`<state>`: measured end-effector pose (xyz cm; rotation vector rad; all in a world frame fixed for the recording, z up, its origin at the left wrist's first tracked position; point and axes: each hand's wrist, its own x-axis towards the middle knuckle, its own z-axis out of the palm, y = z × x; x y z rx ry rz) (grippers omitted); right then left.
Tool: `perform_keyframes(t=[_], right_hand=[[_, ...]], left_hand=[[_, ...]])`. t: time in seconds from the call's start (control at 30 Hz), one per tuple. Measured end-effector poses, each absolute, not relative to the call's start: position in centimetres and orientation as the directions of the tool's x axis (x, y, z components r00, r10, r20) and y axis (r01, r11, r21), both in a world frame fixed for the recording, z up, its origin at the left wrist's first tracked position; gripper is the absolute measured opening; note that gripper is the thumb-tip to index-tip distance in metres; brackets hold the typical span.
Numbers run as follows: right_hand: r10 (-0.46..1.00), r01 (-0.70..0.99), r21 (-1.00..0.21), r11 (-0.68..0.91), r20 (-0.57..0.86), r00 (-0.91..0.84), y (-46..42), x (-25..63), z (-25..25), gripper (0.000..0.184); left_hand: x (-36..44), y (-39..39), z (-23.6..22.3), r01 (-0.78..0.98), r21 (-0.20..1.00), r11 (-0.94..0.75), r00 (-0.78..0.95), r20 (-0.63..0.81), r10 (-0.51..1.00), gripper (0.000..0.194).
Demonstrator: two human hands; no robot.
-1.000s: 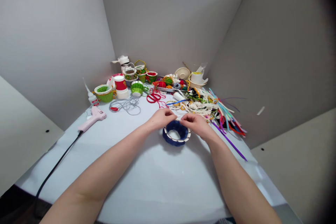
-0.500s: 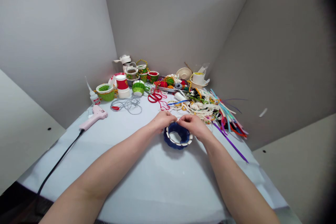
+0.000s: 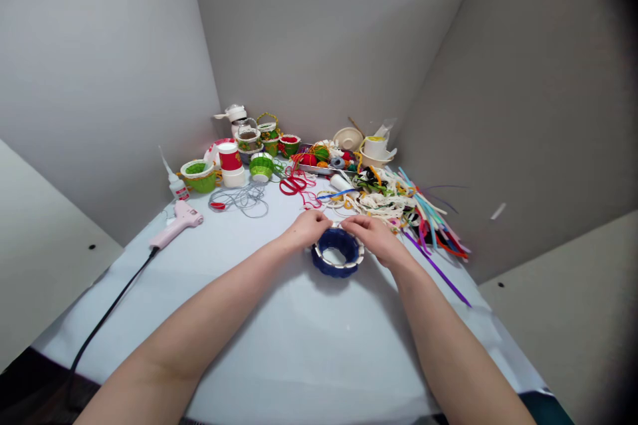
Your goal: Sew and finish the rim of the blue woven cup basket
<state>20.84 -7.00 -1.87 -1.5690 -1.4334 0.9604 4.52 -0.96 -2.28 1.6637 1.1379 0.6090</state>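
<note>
Grey walls (image 3: 309, 33) (right one darker) — pale table (image 3: 299, 352).

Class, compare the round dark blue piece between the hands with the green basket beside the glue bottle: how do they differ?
Colour: the blue piece is dark blue, the basket bright green with orange trim.
Rim: the blue piece has spaced white segments, the basket a continuous white edge.
Handling: the left hand and right hand are at the blue piece's far rim; neither touches the basket.
Shared: both have round openings and white at the rim.
</note>
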Motion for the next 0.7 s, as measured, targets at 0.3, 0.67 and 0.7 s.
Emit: perform_keyframes(t=[0.3,0.67,0.7], right_hand=[[0.999,0.388,-0.921,-0.032,-0.016,0.044,-7.0,22.1,-2.4,0.025],[1.000,0.444,-0.896,0.001,0.012,0.022,-7.4,21.2,-1.7,0.025],[0.999,0.469,-0.883,0.020,0.031,0.016,-7.5,21.4,-1.6,0.026]], left_hand=[[4.0,-0.5,-1.7,0.471,0.857,-0.208,0.422,-0.011,0.907,0.013],[4.0,-0.4,-2.4,0.375,0.863,-0.339,0.570,0.074,0.818,0.022],[4.1,-0.4,-2.6,0.381,0.857,-0.347,0.573,0.076,0.816,0.022]])
